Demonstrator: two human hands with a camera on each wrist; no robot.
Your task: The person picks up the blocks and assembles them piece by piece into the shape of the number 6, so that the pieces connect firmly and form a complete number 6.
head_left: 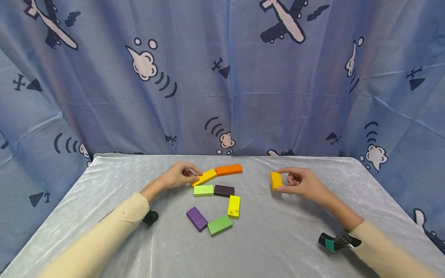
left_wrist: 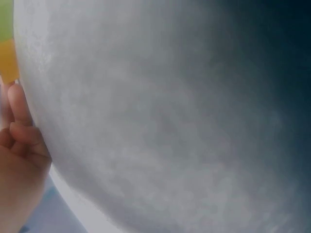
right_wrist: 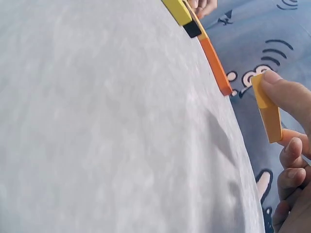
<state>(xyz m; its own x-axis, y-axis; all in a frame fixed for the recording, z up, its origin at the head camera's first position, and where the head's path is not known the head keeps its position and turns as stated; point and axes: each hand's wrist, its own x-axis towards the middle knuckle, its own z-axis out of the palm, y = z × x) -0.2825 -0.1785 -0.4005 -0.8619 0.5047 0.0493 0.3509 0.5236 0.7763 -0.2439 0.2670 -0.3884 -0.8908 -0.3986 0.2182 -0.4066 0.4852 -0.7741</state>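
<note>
In the head view my left hand [head_left: 180, 175] pinches a yellow-orange block [head_left: 206, 176] between thumb and fingers, at the near-left end of an orange block [head_left: 228, 170]. To the right, my right hand [head_left: 303, 184] holds another yellow-orange block [head_left: 276, 181] by its two ends, a little above the cloth. The right wrist view shows that block [right_wrist: 267, 109] between thumb and a fingertip, the other fingers curled in. At the left edge of the left wrist view, the left hand [left_wrist: 22, 145] touches its block [left_wrist: 8, 60], partly cut off.
Below the left hand's block lie a light green block [head_left: 203, 190], a dark block [head_left: 224, 190], a yellow block [head_left: 234, 207], a green block [head_left: 220, 226] and a purple block [head_left: 197, 219], in a curve. Grey cloth [head_left: 278, 239] covers the table; a patterned blue curtain [head_left: 194, 77] hangs behind.
</note>
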